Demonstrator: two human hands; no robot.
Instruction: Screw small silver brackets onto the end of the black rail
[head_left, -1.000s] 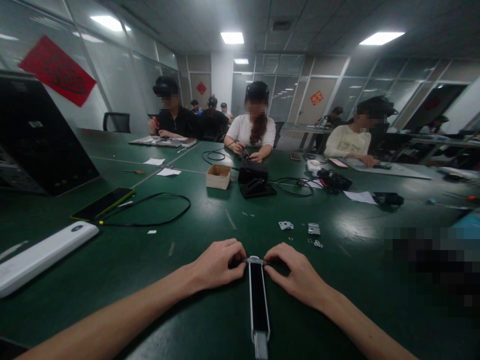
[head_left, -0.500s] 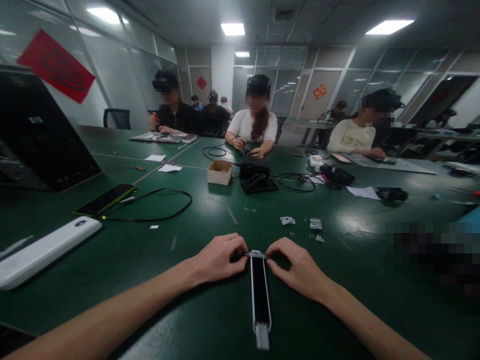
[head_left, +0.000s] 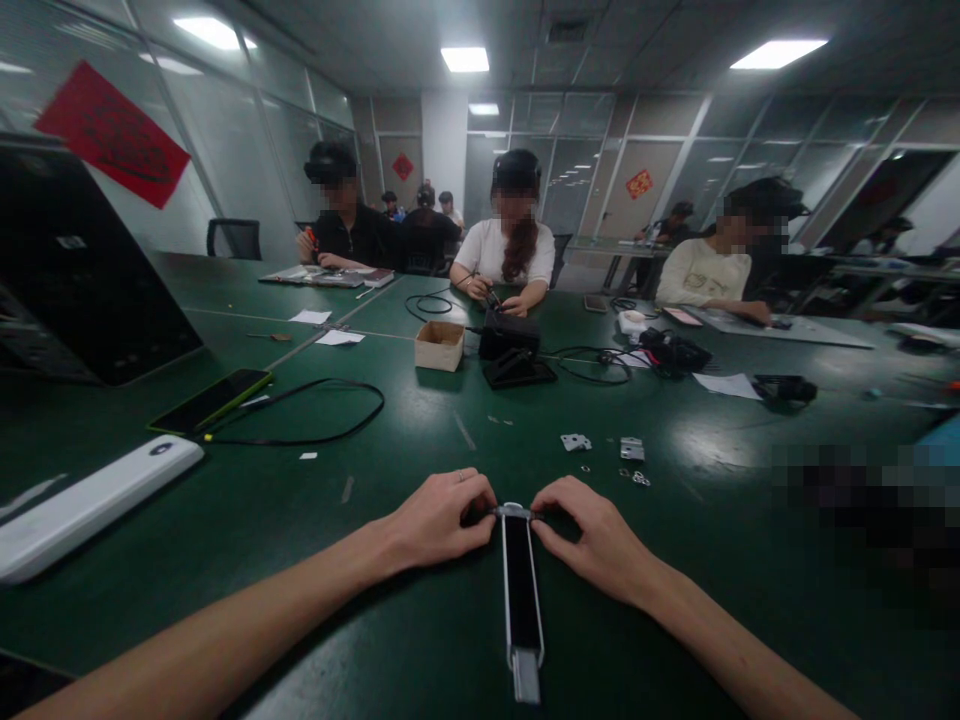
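A long, narrow piece with a white rim and a black strip (head_left: 523, 590) lies on the green table, pointing away from me. A grey tab (head_left: 526, 680) sticks out of its near end. Across its far end runs a small grey metal crosspiece (head_left: 515, 512). My left hand (head_left: 450, 515) pinches the left end of this crosspiece between thumb and fingers. From the other side, my right hand (head_left: 585, 530) pinches its right end. The fingertips hide both ends. Beyond my right hand lie small metal plates (head_left: 632, 449) and several tiny rings (head_left: 640, 478).
To the left are a white elongated case (head_left: 97, 505), a phone (head_left: 214, 398) with a looped black cable (head_left: 382, 400), and a dark computer case (head_left: 90, 270). Ahead stand a small open box (head_left: 439, 347) and a black device (head_left: 510, 335). Several people sit across the table.
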